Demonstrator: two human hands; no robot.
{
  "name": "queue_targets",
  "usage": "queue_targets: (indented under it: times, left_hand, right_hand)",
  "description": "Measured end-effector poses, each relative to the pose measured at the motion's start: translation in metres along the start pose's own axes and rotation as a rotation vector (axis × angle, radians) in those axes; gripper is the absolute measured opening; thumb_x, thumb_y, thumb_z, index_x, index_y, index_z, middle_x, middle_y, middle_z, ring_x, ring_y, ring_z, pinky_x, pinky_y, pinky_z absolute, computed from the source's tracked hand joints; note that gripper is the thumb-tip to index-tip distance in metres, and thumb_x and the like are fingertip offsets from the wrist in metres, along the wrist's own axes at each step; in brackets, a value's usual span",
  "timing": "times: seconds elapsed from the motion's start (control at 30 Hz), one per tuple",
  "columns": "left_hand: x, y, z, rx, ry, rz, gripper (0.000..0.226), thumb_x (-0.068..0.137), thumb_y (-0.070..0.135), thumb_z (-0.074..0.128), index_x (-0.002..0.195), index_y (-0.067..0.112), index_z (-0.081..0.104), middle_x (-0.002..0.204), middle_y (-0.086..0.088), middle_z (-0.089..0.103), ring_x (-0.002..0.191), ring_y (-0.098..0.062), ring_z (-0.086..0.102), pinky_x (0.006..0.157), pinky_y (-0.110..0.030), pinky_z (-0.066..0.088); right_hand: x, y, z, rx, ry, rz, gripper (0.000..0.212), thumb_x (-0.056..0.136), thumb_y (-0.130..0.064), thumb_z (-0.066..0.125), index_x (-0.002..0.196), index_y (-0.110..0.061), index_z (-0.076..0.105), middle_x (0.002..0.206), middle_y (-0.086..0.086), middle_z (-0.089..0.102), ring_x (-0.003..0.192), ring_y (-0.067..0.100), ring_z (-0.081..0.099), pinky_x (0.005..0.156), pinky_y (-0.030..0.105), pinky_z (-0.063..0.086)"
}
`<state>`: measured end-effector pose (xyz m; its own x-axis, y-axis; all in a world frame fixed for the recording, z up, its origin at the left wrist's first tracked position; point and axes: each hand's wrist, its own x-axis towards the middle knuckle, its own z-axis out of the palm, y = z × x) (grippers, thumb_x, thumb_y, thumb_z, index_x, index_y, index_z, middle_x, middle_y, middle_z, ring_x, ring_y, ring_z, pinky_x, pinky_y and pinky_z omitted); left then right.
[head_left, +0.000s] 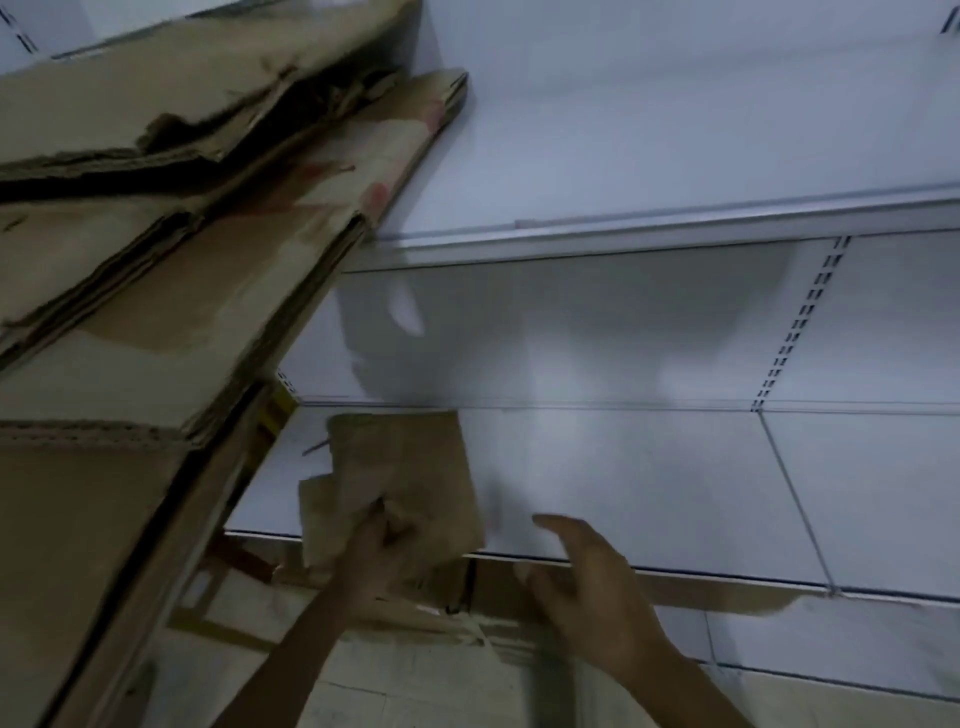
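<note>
Head view: a person's two bare forearms reach up from the bottom edge toward white metal shelving. The picture is dim and somewhat blurred.
Left hand (384, 545): it grips the near lower part of the cardboard piece, with the fingers curled round its crumpled edge.
Cardboard piece (410, 467): brown, roughly square and creased. It lies on the left part of the lower shelf, and its near edge hangs over the shelf's front lip where the hand holds it.
Right hand (582, 577): it holds nothing, and its fingers are loosely spread and relaxed. It is over the front lip of the lower shelf, just right of the cardboard piece and apart from it. Whether it touches the shelf cannot be told.
Lower shelf (649, 493): a white panel with a thin seam running front to back on its right side.
Upper shelf (675, 130): white, with a pale front rail, above and behind the lower one.
Flattened boxes (182, 234): a thick stack of worn brown sheets fills the left side, reaching onto the left end of the upper shelf.
Slotted upright (800, 322): it stands on the back wall between the two shelves, at the right.
Torn cardboard (467, 623): more brown sheets lie under the lower shelf's front lip, beneath both hands.
</note>
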<state>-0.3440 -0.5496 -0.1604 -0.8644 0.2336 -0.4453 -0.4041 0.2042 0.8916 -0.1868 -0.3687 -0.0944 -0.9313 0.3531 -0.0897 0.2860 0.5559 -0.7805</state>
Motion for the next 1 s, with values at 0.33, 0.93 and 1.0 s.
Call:
queue_targets:
  times: [0.33, 0.93, 1.0]
  left_hand:
    - [-0.225, 0.051, 0.174, -0.015, -0.19, -0.039, 0.12, 0.031, 0.085, 0.067, 0.131, 0.021, 0.047, 0.112, 0.01, 0.06, 0.09, -0.001, 0.059, 0.08, -0.019, 0.049]
    - [-0.357, 0.051, 0.233, -0.343, -0.395, 0.248, 0.107, 0.022, 0.064, 0.089, 0.118, 0.023, 0.061, 0.113, -0.005, 0.069, 0.104, -0.025, 0.065, 0.083, -0.035, 0.057]
    - [-0.356, 0.06, 0.229, -0.375, -0.469, 0.184, 0.123, 0.021, 0.078, 0.079, 0.126, 0.017, 0.056, 0.123, -0.009, 0.065, 0.114, -0.03, 0.06, 0.093, -0.041, 0.053]
  right_hand:
    - [-0.112, 0.056, -0.141, 0.651, 0.07, 0.116, 0.028, 0.086, -0.029, 0.066, 0.114, -0.032, 0.063, 0.103, -0.013, 0.071, 0.092, 0.0, 0.066, 0.07, 0.012, 0.051]
    - [-0.216, 0.134, -0.234, 0.817, 0.059, 0.007, 0.038, 0.081, -0.023, 0.059, 0.119, -0.022, 0.059, 0.107, -0.014, 0.07, 0.1, 0.008, 0.067, 0.075, 0.019, 0.054]
    - [-0.215, 0.138, -0.242, 0.788, 0.03, -0.009, 0.038, 0.081, -0.025, 0.06, 0.119, -0.023, 0.059, 0.107, -0.014, 0.07, 0.099, 0.008, 0.067, 0.073, 0.018, 0.054]
